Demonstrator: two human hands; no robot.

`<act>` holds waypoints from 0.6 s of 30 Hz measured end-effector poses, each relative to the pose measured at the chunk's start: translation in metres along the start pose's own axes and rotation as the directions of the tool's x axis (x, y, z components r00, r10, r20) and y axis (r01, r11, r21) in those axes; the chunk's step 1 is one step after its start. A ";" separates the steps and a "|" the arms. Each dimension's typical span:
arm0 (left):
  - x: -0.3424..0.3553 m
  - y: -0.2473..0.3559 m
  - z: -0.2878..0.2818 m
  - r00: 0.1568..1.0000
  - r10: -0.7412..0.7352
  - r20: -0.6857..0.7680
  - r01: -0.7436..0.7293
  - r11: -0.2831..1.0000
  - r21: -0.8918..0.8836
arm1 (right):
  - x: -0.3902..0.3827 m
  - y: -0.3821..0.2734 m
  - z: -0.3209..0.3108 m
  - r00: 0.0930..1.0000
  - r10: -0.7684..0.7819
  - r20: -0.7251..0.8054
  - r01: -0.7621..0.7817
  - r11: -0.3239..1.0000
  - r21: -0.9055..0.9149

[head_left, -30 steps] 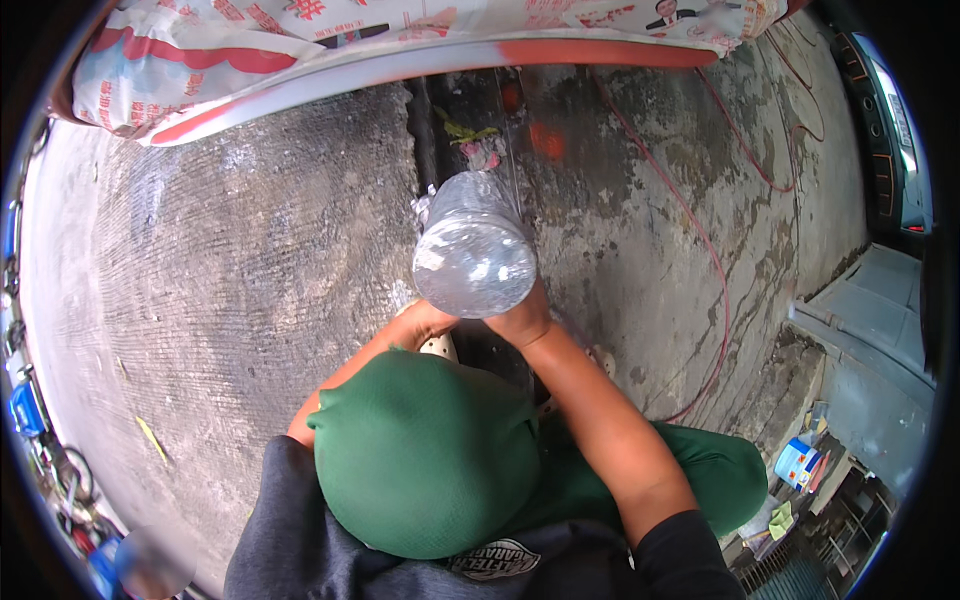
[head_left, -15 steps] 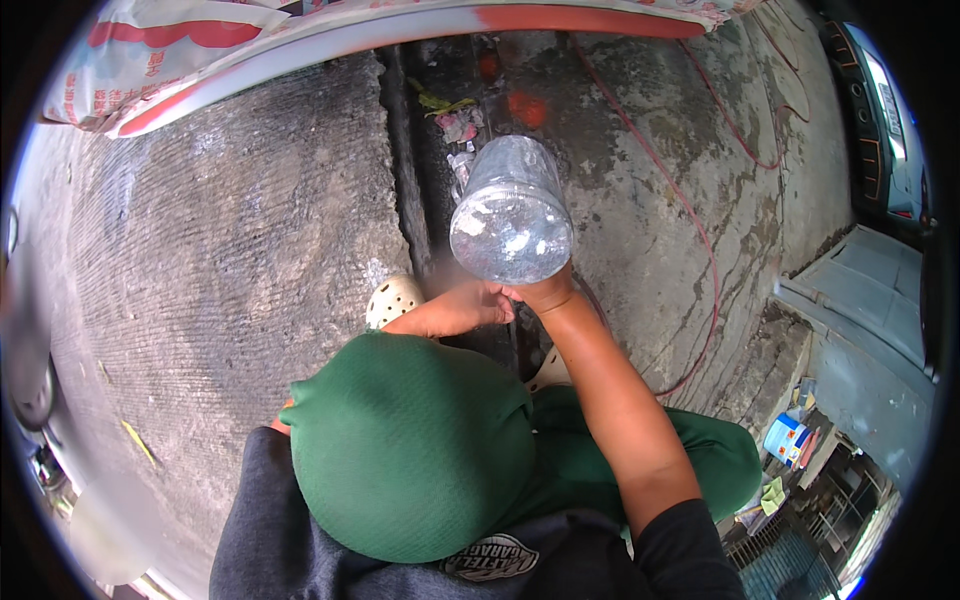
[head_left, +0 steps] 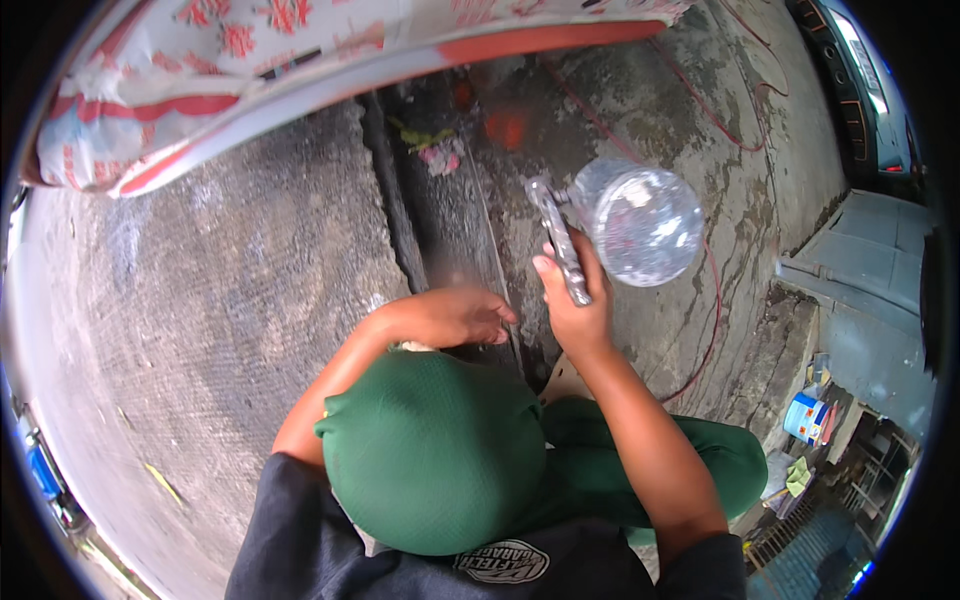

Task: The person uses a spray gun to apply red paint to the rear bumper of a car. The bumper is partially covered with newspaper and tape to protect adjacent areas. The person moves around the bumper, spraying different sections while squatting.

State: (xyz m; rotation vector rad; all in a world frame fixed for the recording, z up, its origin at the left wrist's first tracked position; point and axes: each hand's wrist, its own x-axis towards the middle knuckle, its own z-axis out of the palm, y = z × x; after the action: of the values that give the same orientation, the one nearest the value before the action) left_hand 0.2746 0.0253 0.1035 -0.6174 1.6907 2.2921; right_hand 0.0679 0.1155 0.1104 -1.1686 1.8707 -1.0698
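Your right grip (head_left: 583, 315) is wrapped around the silver spray gun (head_left: 553, 228), its clear cup (head_left: 648, 225) hiding concrete floor (head_left: 240, 260) beneath (the far end (head_left: 537, 187) blurs); your left grip (head_left: 450, 316) hangs loosely spread, palm hidden.

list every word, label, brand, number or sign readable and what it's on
Wording is left uncopied; print stands on:
Dark grey cloth shirt: lettering in a black-and-white oval badge, partly legible.
White sheeting with red print: red characters, blurred.
Blue-white cylindrical can: too small to read.
Pale rectangular panel: any marks blurred.
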 end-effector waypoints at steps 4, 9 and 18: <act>-0.080 0.122 -0.029 0.931 0.239 -0.276 -0.092 0.886 0.455 | 0.001 -0.076 -0.030 0.976 0.214 0.031 -0.215 0.942 0.257; -0.108 0.252 0.051 0.843 0.535 -0.050 -0.253 0.478 0.841 | 0.020 -0.117 -0.022 0.972 0.231 0.039 -0.226 0.885 0.406; -0.025 0.252 0.184 0.867 0.493 0.076 -0.242 0.282 0.928 | 0.042 -0.136 0.019 0.957 0.235 0.172 -0.288 0.851 0.440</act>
State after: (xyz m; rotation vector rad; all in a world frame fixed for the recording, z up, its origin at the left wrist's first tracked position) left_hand 0.1540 0.1236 0.3753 -0.1920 3.0641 0.9782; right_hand 0.1186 0.0357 0.2181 -0.6592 1.5168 -1.1794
